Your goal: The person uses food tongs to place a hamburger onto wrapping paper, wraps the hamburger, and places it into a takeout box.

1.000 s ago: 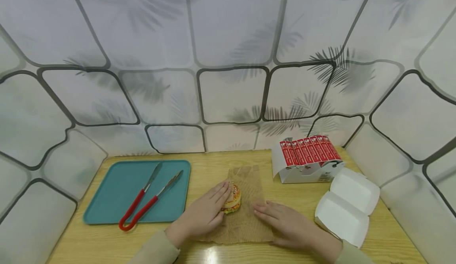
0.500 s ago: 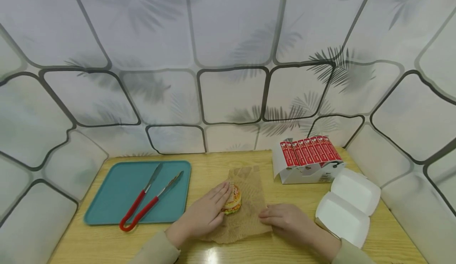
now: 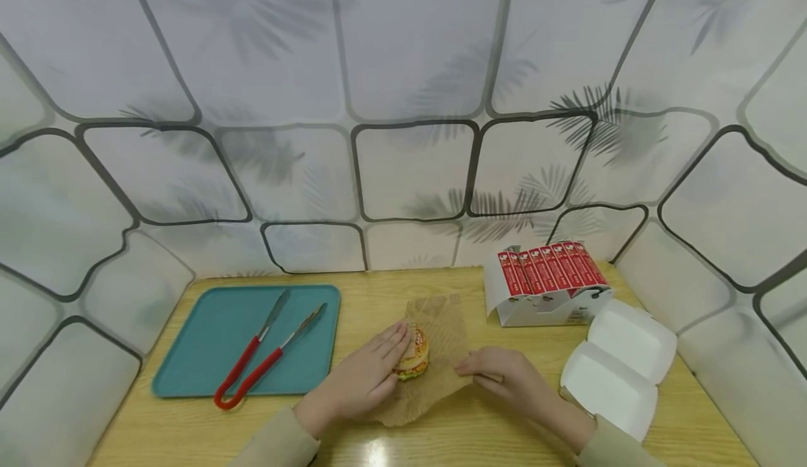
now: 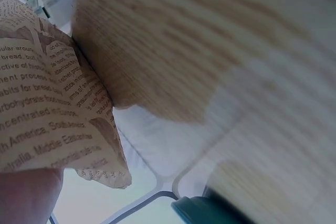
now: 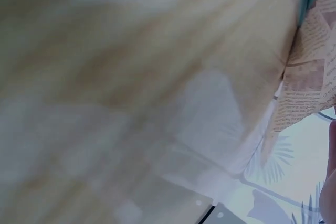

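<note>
A burger (image 3: 414,365) lies on a sheet of brown newsprint-patterned wrapping paper (image 3: 444,330) in the middle of the table. Part of the sheet is folded over the burger's left side. On that fold my left hand (image 3: 361,377) rests with straight fingers, hiding the burger's left part. My right hand (image 3: 509,377) pinches the paper's right edge between thumb and fingers, slightly raised off the table. Printed text shows on the paper (image 4: 50,93) in the left wrist view, beside a fingertip (image 4: 29,195). In the right wrist view, the paper (image 5: 310,80) hangs near a finger (image 5: 329,195).
On the left, red-handled tongs (image 3: 251,363) lie across a teal tray (image 3: 217,320), handle overhanging its front edge. A white carton (image 3: 536,311) of red-and-white packets (image 3: 551,268) stands back right. An open white foam clamshell box (image 3: 610,383) lies in front of it.
My right hand has gone from lying flat at the paper's right side to pinching its edge, which has come up and leftward. My left hand has stayed on the fold.
</note>
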A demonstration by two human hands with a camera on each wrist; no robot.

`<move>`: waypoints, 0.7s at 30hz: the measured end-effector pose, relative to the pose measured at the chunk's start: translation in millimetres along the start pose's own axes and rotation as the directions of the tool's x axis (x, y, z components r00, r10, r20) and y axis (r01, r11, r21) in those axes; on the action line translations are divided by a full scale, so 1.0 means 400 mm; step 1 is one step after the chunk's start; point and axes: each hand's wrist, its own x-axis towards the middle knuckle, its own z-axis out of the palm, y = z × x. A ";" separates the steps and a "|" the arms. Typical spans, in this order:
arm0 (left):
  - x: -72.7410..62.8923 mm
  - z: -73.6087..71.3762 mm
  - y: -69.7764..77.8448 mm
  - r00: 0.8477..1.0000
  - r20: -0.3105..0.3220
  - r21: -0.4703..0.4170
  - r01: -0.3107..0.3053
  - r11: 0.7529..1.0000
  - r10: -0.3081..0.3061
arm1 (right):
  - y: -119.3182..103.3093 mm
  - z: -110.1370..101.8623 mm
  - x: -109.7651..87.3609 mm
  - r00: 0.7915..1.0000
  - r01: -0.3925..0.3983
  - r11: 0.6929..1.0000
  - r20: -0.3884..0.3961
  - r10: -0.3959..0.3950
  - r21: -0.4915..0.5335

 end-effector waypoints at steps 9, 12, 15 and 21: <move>0.000 0.000 -0.003 1.000 -0.012 0.021 -0.016 1.000 0.016 | 0.016 0.016 0.042 0.991 -0.130 0.979 0.030 0.127 0.158; 0.000 -0.002 -0.002 1.000 -0.010 0.024 -0.016 1.000 0.016 | 0.021 0.023 0.057 0.986 -0.169 0.973 0.036 0.165 0.160; 0.001 -0.001 -0.003 1.000 -0.012 0.033 -0.018 0.999 0.019 | 0.024 0.032 0.074 0.982 -0.190 0.966 0.033 0.187 0.174; 0.002 0.001 -0.003 1.000 -0.007 0.018 -0.005 1.000 0.005 | 0.034 0.053 0.107 0.961 -0.275 0.935 0.029 0.276 0.226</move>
